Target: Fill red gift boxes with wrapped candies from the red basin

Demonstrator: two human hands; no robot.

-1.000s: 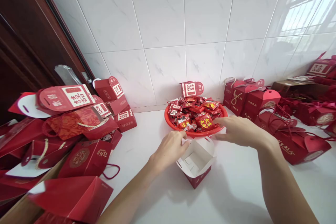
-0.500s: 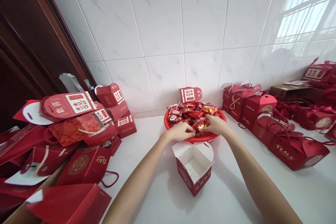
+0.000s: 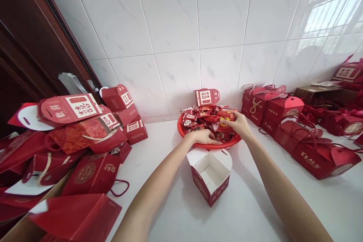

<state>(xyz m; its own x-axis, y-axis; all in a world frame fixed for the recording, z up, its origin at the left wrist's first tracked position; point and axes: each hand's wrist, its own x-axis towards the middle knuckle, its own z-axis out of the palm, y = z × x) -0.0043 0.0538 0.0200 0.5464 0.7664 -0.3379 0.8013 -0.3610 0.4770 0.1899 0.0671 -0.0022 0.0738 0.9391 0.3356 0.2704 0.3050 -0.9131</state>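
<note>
A red plastic basin (image 3: 180, 130) heaped with red-wrapped candies (image 3: 195, 115) stands against the wall. My left hand (image 3: 204, 136) reaches over its front rim, fingers together and bent down among the candies; their tips are hidden, and what they hold does not show. At the basin's right side, my right hand (image 3: 240, 124) pinches a red-and-yellow wrapped candy (image 3: 227, 117) between thumb and fingers. Right in front of the basin, between my forearms, an open red gift box (image 3: 211, 179) stands with its flaps up and its white inside bare.
Folded and loose red boxes (image 3: 85, 174) are piled on the left, with a few small boxes (image 3: 134, 130) behind them. Closed handled boxes (image 3: 283, 121) line the right side. A small red box (image 3: 207, 97) sits behind the candies, by the tiled wall (image 3: 176, 19).
Both hands have shifted within the basin: my left a little right and deeper, my right slightly right and up with the candy. The view has tilted slightly.
</note>
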